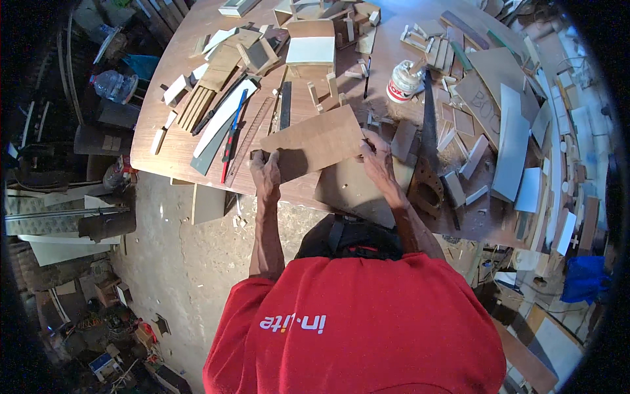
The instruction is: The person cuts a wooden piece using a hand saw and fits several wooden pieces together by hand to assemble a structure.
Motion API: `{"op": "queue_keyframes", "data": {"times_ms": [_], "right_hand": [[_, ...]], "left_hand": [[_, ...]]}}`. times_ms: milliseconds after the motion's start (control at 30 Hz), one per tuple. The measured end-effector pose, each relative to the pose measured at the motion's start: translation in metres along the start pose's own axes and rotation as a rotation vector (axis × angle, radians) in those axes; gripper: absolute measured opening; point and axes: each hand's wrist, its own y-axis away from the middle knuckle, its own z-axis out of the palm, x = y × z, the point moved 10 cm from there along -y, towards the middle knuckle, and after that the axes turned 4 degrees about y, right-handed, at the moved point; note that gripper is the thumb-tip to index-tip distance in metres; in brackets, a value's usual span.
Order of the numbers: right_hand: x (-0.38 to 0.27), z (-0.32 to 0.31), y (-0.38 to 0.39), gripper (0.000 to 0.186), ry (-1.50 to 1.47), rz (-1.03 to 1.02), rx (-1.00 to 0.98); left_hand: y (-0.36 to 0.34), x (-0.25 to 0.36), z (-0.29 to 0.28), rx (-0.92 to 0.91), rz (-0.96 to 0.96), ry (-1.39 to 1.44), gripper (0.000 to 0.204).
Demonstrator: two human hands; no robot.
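A thin rectangular plywood panel (pixel 315 139) is held tilted above the near side of the table, its right end farther from me. At its left end, my left hand (pixel 266 172) is closed on the edge, thumb on top. My right hand (pixel 378 156) pinches the right end near the corner. Under the panel and beside my right wrist lies a flat brown board (pixel 348 187) at the table's front edge. Left of the panel are a red and black tool (pixel 230 150), a clear ruler (pixel 254 131) and a dark strip (pixel 285 105).
Across the wooden table (pixel 154 118) lie several slatted wood pieces (pixel 203 98) and a small white-topped wooden piece (pixel 311 51). A white tub (pixel 402 84) stands beyond my right hand, near a saw blade (pixel 430 118). Boards and offcuts (pixel 512 144) crowd the right.
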Motion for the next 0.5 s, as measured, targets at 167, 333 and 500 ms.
{"op": "queue_keyframes", "data": {"times_ms": [167,333,500], "right_hand": [[-0.008,0.004,-0.015,0.031,-0.085,0.039,0.036],[-0.016,0.009,-0.028,0.034,-0.189,0.101,-0.023],[-0.018,0.017,-0.036,0.032,-0.289,0.117,-0.066]], "left_hand": [[-0.018,0.014,0.007,-0.006,0.075,0.078,0.042],[-0.03,0.017,0.004,0.007,0.066,0.064,0.061],[-0.036,0.011,0.005,-0.003,-0.013,0.111,0.063]]}}
